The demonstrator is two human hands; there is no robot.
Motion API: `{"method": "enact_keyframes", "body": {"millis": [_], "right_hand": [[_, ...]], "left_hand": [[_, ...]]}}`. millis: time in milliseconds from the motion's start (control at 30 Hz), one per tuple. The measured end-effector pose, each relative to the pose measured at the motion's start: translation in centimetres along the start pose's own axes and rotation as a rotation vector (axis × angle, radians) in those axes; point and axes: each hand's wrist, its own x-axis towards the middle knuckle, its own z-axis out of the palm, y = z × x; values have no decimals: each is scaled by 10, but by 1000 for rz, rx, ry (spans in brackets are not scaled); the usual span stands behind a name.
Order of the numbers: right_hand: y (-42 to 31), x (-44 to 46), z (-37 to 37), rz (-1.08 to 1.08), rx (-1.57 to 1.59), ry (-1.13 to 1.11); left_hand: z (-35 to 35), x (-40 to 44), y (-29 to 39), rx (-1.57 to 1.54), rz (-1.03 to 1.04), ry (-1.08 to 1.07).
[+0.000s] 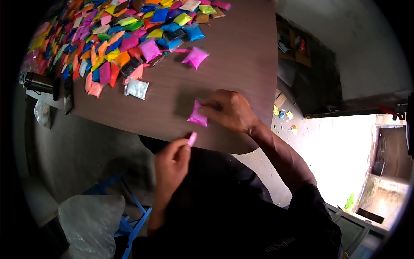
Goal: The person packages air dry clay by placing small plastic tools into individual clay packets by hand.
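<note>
My right hand is above the brown table with its fingers closed on a small, bright pink pillow-shaped packet. In front of the table edge, my left hand pinches a small pink piece between thumb and finger; whether it is a strip or a packet seen edge-on I cannot tell. Another pink packet lies farther back on the tabletop. To the left lies a silvery-white packet, beside the big heap of packets.
A heap of many-coloured packets covers the table's back left. A dark cylindrical container lies at the left edge. Below stand a blue frame and a clear plastic bag. Scraps litter the floor at right.
</note>
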Motion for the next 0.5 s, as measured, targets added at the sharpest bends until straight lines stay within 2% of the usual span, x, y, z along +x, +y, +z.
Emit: {"method": "enact_keyframes", "body": {"millis": [67, 167, 233, 267, 300, 333, 367, 400, 467, 500], "right_hand": [[0, 3, -1, 23, 14, -30], [1, 6, -4, 43, 51, -96], [1, 11, -5, 81, 55, -126], [1, 11, -6, 117, 69, -155], [0, 12, -7, 116, 65, -154], [-3, 14, -10, 150, 67, -187], [-5, 16, -12, 183, 70, -218], [-5, 17, -13, 179, 65, -212], [-3, 13, -13, 178, 110, -192], [1, 12, -11, 181, 110, -189]], "left_hand": [[-3, 8, -3, 86, 86, 96], [22, 12, 4, 238, 181, 22], [60, 13, 20, 302, 395, -15], [80, 10, 29, 330, 387, -114], [97, 5, 32, 305, 517, -175], [109, -4, 34, 431, 470, -566], [120, -11, 39, 283, 553, -590], [128, -10, 41, 106, 716, -509], [125, -19, 39, 148, 568, -649], [116, -19, 39, 146, 570, -652]]}}
